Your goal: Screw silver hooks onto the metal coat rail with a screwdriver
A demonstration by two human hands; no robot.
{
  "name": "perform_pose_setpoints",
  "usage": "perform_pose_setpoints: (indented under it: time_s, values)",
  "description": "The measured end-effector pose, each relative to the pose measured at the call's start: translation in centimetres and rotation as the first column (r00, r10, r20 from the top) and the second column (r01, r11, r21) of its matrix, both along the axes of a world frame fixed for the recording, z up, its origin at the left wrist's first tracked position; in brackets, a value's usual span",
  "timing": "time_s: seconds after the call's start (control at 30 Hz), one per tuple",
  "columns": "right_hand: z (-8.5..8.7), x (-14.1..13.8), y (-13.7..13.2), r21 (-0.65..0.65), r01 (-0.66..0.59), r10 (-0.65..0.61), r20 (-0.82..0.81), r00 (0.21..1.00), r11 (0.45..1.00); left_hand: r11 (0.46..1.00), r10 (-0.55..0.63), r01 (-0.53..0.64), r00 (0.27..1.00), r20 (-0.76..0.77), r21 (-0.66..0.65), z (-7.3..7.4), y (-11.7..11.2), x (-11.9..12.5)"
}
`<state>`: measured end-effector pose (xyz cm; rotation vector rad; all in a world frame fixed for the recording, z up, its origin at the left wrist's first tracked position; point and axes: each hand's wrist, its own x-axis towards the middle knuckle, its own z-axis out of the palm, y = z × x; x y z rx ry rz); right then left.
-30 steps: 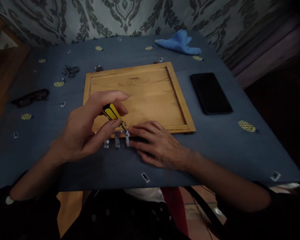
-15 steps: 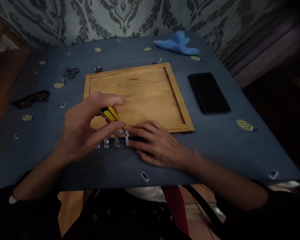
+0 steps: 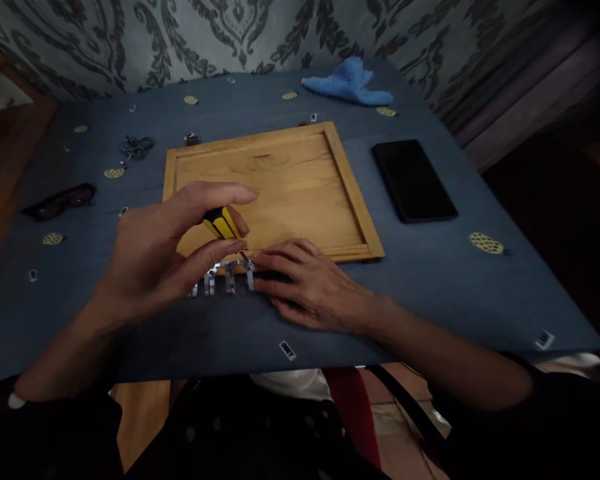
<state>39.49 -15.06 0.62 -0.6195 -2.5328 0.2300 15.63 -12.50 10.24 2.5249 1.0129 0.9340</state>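
Note:
A screwdriver with a yellow and black handle (image 3: 222, 225) is in my left hand (image 3: 153, 243), its fingers and thumb closed around the handle. Its shaft slants down to the right end of a shiny metal hook rail (image 3: 229, 267), at a round screw hole. The rail lies along the near edge of a framed wooden panel (image 3: 280, 193), with several hooks pointing toward me. My left hand partly hides the rail's left end. Palm down beside the rail's right end lies my right hand (image 3: 313, 287). Its fingers are slightly spread, the fingertips near or touching the rail and panel edge.
A black phone (image 3: 414, 180) lies right of the panel. Behind stands a blue cloth (image 3: 350, 85). On the left are dark sunglasses (image 3: 63, 201) and a small tangle of dark metal pieces (image 3: 137, 147). A blue patterned tablecloth (image 3: 405, 293) covers the table.
The view has shifted slightly. My left hand and the screwdriver handle have turned a little, with the tip staying at the rail's right end. My right hand has stayed in place.

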Motion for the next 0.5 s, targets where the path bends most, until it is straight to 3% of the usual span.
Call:
perform_pose_setpoints:
  time_s: [0.17, 0.3, 0.4, 0.5]
  values:
    - [0.0, 0.1, 0.0, 0.009, 0.0, 0.0, -0.002, 1.0, 1.0, 0.993, -0.098, 0.104, 0.99, -0.102, 0.056, 0.8, 0.3, -0.1]
    - [0.1, 0.1, 0.0, 0.024, -0.011, 0.011, -0.012, 1.0, 1.0, 0.992, -0.121, 0.125, 0.982, -0.142, 0.018, 1.0, 0.4, -0.2]
    - [0.1, 0.0, 0.0, 0.022, -0.008, 0.008, -0.016, 1.0, 1.0, 0.994, -0.113, 0.112, 0.992, -0.057, -0.014, 1.2, 0.2, -0.3]
    - [0.2, 0.1, 0.0, 0.01, -0.015, 0.016, -0.012, 1.0, 1.0, 0.998, -0.006, 0.016, 0.985, 0.174, -0.054, 1.8, -0.1, -0.2]
